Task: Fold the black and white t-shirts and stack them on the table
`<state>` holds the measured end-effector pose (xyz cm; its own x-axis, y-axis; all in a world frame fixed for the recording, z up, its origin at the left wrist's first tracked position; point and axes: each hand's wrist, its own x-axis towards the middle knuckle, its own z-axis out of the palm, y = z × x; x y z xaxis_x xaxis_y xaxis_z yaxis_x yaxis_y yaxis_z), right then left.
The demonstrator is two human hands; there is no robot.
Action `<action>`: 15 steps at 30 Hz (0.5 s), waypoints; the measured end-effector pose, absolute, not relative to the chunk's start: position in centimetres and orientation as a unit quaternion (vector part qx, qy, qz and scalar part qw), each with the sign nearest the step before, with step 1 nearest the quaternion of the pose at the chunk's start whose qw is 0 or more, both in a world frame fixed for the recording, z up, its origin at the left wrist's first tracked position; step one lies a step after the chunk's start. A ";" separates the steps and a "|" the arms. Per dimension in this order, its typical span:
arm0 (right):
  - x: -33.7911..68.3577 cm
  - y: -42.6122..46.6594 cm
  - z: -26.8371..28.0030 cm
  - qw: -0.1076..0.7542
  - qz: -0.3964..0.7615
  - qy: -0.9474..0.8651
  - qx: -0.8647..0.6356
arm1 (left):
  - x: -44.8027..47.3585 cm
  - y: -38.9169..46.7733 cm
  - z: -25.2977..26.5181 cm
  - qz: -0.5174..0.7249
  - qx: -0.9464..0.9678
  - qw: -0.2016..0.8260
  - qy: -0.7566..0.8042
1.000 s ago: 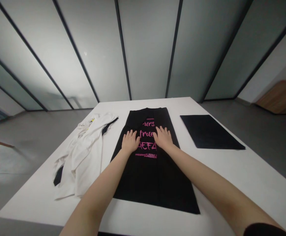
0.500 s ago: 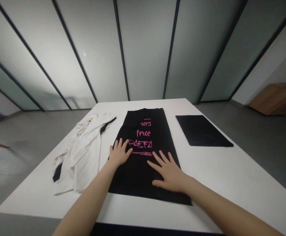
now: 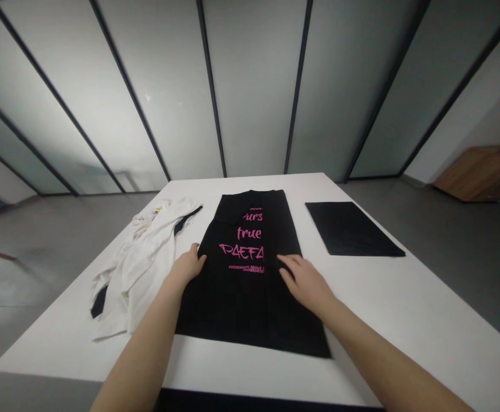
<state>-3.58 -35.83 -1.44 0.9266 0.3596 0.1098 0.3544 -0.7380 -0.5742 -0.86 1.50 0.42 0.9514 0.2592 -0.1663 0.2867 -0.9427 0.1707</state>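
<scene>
While the white table (image 3: pixel 425 320) fills the foreground, the black garment (image 3: pixel 232 306) stretches lengthwise down its middle, lying flat! Crumpled white garment (image 3: pixel 146 280) to its left, folded black cloth (image 3: pixel 353 229) off to the right. Left hand (image 3: pixel 186 267) at the near-left edge, fingers loosely curled; right hand (image 3: pixel 308 283) half open by the right edge. Whether either grips fabric, can't tell. Pink lettering (image 3: pixel 250 233) sits between them.
</scene>
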 end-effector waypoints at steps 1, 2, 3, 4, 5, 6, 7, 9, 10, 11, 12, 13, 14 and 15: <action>-3.0 -36.4 -2.0 0.248 -0.034 -0.136 -0.958 | -0.7 1.8 0.4 -0.072 0.981 0.104 0.146; -2.5 -37.0 -2.6 0.205 -0.047 -0.095 -0.973 | -0.6 2.1 0.4 -0.070 0.979 0.110 0.154; -2.1 -37.4 -3.1 0.184 -0.041 -0.070 -0.980 | -0.6 2.3 0.3 -0.065 0.978 0.116 0.161; -1.8 -37.8 -3.4 0.182 -0.027 -0.060 -0.981 | -0.5 2.4 0.3 -0.059 0.977 0.122 0.166; -1.6 -38.1 -3.6 0.196 -0.013 -0.061 -0.979 | -0.5 2.5 0.2 -0.053 0.976 0.128 0.169; -1.4 -38.3 -3.7 0.217 0.001 -0.067 -0.974 | -0.5 2.6 0.2 -0.049 0.975 0.134 0.169; -1.4 -38.4 -3.7 0.240 0.014 -0.073 -0.968 | -0.5 2.7 0.1 -0.047 0.975 0.139 0.168; -1.4 -38.4 -3.5 0.277 0.040 -0.086 -0.956 | -0.5 2.8 0.1 -0.050 0.975 0.148 0.158; -1.4 -38.4 -3.3 0.289 0.050 -0.091 -0.952 | -0.5 2.9 0.1 -0.052 0.976 0.153 0.149; -1.3 -38.4 -3.2 0.297 0.056 -0.096 -0.949 | -0.5 3.0 0.1 -0.053 0.976 0.159 0.137; -1.2 -38.5 -3.2 0.303 0.056 -0.101 -0.946 | -0.5 3.1 0.2 -0.051 0.977 0.167 0.122; -1.0 -38.6 -3.1 0.310 0.053 -0.106 -0.943 | -0.6 3.3 0.2 -0.047 0.977 0.176 0.106; -0.8 -38.9 -3.1 0.320 0.048 -0.110 -0.940 | -0.7 3.4 0.3 -0.041 0.978 0.186 0.089; -0.5 -39.2 -3.0 0.332 0.044 -0.115 -0.935 | -0.7 3.5 0.4 -0.037 0.978 0.194 0.073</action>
